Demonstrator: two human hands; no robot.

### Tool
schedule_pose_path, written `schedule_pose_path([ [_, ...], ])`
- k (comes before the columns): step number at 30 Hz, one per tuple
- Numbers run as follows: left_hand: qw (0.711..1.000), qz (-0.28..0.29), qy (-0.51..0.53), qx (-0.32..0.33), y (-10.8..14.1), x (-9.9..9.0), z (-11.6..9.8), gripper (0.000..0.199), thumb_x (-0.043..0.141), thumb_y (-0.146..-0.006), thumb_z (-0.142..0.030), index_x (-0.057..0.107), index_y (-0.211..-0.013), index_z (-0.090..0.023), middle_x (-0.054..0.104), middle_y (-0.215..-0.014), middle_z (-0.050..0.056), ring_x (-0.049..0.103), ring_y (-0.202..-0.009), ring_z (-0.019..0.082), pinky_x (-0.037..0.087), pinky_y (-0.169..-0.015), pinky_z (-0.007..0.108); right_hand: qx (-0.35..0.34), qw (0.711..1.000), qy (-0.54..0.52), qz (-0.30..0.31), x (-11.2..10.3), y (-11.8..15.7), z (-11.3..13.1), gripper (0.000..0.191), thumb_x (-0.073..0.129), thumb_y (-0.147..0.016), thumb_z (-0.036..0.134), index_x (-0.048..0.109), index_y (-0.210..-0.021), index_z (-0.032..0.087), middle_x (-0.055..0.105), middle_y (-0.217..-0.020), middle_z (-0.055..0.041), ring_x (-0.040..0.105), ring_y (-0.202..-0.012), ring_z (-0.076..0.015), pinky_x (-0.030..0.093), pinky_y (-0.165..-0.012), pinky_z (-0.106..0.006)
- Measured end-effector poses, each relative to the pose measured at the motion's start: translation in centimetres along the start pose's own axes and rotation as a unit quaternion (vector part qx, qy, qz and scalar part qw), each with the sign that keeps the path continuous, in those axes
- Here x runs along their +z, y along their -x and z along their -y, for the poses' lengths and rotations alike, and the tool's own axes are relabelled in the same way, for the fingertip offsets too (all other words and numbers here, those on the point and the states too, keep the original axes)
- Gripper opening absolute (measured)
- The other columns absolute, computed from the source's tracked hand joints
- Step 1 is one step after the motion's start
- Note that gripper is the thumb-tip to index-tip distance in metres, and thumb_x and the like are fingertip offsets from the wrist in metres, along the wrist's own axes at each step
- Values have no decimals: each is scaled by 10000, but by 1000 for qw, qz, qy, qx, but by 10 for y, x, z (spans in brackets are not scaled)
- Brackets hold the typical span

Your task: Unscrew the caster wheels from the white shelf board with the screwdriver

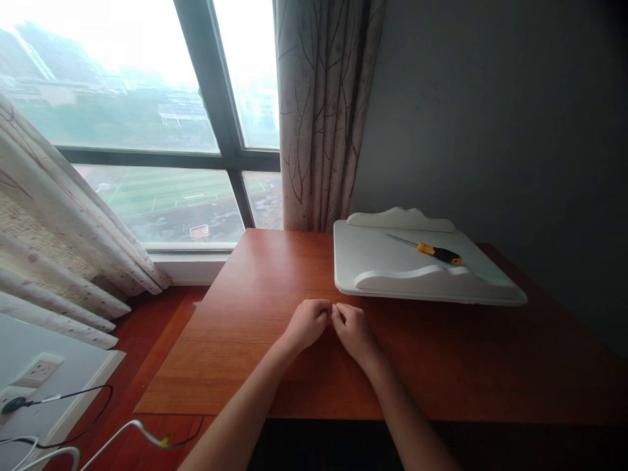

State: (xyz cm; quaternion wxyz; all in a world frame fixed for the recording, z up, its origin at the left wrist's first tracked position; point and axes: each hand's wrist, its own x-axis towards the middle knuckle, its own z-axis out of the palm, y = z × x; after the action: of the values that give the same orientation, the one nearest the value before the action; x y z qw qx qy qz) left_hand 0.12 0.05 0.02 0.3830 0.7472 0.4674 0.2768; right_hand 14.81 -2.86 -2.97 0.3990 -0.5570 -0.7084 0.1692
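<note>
My left hand [310, 322] and my right hand [353, 329] meet over the reddish wooden table [230, 353], fingertips close together. The fingers of both are curled into a pinch. Whatever they may hold between them is too small or too hidden to name. Beyond my right hand lies a white panel [377, 252] with rounded corners. A screwdriver [436, 253] with a yellow and black handle rests on it, its shaft pointing left. Two white wavy-edged boards, a far one [400, 220] and a near one [432, 280], lie along the panel's long sides.
A window [147, 203] and a patterned curtain [318, 118] stand behind the table, with a grey wall [490, 111] on the right. At lower left, a black plug [14, 405] sits in a wall socket, and a white cable [112, 439] runs beside the table's edge.
</note>
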Motion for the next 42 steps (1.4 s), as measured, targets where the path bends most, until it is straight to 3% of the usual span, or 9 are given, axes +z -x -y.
schedule_pose_path([
  [42, 1000, 5, -6, -1, 0, 0, 2, 225, 434, -768, -147, 527, -564, -168, 503, -579, -8, 422, -593, 142, 307, -585, 254, 3, 1000, 9, 5, -2, -1, 2, 362, 400, -980, 278, 448, -625, 217, 579, -610, -18, 458, -559, -133, 273, -593, -290],
])
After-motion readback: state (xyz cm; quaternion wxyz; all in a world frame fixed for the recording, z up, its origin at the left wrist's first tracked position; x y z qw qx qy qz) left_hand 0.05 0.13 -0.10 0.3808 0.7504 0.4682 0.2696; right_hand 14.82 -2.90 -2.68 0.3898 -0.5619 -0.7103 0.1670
